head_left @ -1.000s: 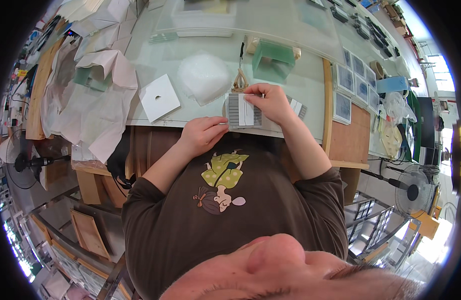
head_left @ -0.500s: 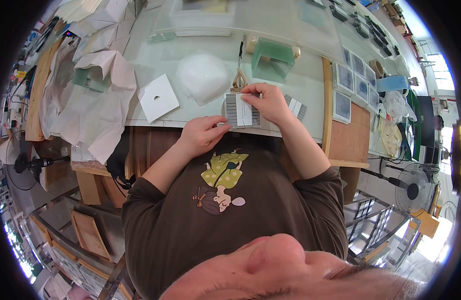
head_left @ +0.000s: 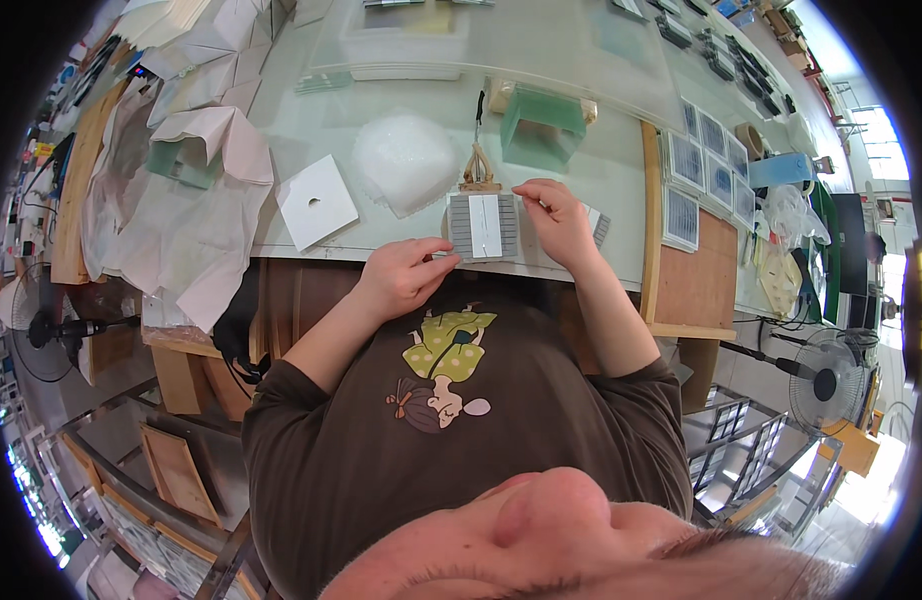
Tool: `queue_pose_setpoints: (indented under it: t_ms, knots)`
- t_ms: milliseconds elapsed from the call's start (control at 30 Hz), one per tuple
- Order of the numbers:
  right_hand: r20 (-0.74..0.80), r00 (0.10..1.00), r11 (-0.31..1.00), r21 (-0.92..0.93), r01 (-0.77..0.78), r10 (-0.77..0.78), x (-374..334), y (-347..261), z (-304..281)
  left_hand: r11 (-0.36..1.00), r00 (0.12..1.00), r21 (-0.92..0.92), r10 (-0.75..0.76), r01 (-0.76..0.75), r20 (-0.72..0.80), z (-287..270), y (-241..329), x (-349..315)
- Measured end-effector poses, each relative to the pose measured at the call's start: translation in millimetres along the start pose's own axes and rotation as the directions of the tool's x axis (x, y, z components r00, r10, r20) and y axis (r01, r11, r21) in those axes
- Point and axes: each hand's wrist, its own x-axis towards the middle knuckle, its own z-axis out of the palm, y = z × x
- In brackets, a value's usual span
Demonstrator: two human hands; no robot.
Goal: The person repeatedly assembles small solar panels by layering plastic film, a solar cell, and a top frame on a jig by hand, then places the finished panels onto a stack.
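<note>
A small grey panel with dark stripes (head_left: 463,228) lies at the table's front edge, a white strip (head_left: 486,226) running down its middle with a thin line along it. My left hand (head_left: 409,272) rests beside the panel's lower left corner, its index finger and thumb stretched out and slightly apart at the edge. Just off the panel's upper right corner, my right hand (head_left: 561,225) has its fingertips pinched together; what they hold, if anything, is too small to make out. Behind the panel stands a wooden clamp-like piece (head_left: 477,172) with a dark, thin handle. A second striped panel (head_left: 600,226) is partly hidden behind my right hand.
Left of the panel lie a white square card with a hole (head_left: 333,205) and a mound of white foam sheet (head_left: 405,160). A green glass box (head_left: 543,125) stands behind. Several framed panels (head_left: 684,160) sit at the right, past a wooden rail (head_left: 653,215).
My right hand has moved off the white strip to the right, past the panel's edge, uncovering the strip's top and the wooden piece. My left hand has barely moved.
</note>
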Motion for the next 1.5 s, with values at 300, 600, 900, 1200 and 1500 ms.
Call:
queue_pose_setpoints:
  t_ms: [300,600,900,1200,1500]
  knots:
    - [0.022,0.999,0.992,-0.116,0.052,-0.05,-1,1,1,1.0,1.0,0.008,-0.015,0.015,0.022,1,0,-2]
    - [0.012,0.998,0.991,-0.122,0.057,-0.056,0,-5,3,1.0,0.999,0.008,-0.015,0.014,0.044,-2,-3,-3]
    - [-0.085,0.987,0.981,-0.15,0.124,-0.137,-1,-4,-2,0.999,1.0,0.029,-0.021,0.022,-0.012,-20,1,-6]
    - [-0.099,0.993,0.991,-0.122,0.052,-0.065,-1,-6,-4,0.665,0.686,0.338,-0.724,0.666,0.073,-120,-56,-32]
    - [-0.187,0.976,0.99,-0.106,0.095,-0.113,-9,-7,-4,0.456,0.217,-0.78,-0.89,0.429,-0.401,-106,-64,-38]
